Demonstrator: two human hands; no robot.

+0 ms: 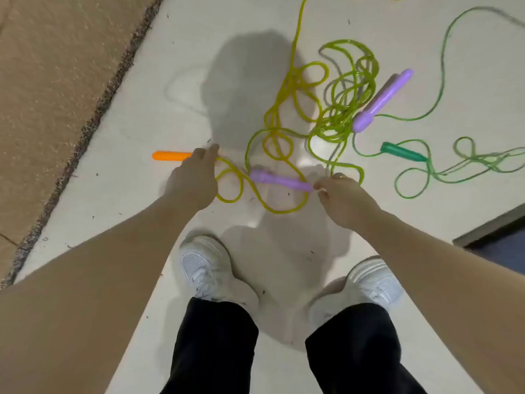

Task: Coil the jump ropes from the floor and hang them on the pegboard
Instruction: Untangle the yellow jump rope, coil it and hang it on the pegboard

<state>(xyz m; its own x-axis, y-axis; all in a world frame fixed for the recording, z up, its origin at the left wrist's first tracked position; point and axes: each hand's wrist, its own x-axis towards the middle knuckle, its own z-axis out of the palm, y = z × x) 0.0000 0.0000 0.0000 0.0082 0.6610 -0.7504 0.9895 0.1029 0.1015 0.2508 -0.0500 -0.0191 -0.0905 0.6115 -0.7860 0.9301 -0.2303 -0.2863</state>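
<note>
Tangled jump ropes lie on the pale floor in front of my feet. My left hand [196,177] is closed around the near end of an orange handle [170,155], whose yellow rope [284,103] loops to the right. My right hand [341,197] pinches the end of a purple handle [278,180] lying on the floor. A second purple handle [380,100] rests on a bright green rope coil [341,109]. A green handle [403,152] with a darker green rope [454,166] lies at the right. No pegboard is in view.
A tan carpet [56,81] with a dark edge runs along the left. A dark-framed panel [497,234] sits at the right edge. My white shoes [204,265] stand just behind the ropes.
</note>
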